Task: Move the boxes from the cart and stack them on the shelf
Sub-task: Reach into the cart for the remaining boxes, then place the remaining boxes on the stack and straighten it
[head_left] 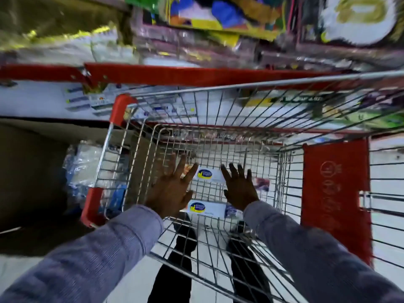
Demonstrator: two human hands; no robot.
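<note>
A wire shopping cart [218, 90] with red corner guards stands in front of me. On its floor lie two long white boxes with a blue-and-yellow logo, the far box [211, 174] and the near box [207, 208]. My left hand [172, 189] reaches down into the cart with fingers spread, over the left ends of the boxes. My right hand [239, 186] is also inside, fingers apart, over their right ends. Neither hand holds anything. The red-edged shelf [175, 73] runs across behind the cart.
Colourful packaged goods [218, 16] fill the upper shelf; similar white boxes [87, 99] lie on the lower white shelf. A plastic-wrapped bundle [83, 169] sits on the floor left of the cart. The cart's red child-seat flap [336, 193] is on the right.
</note>
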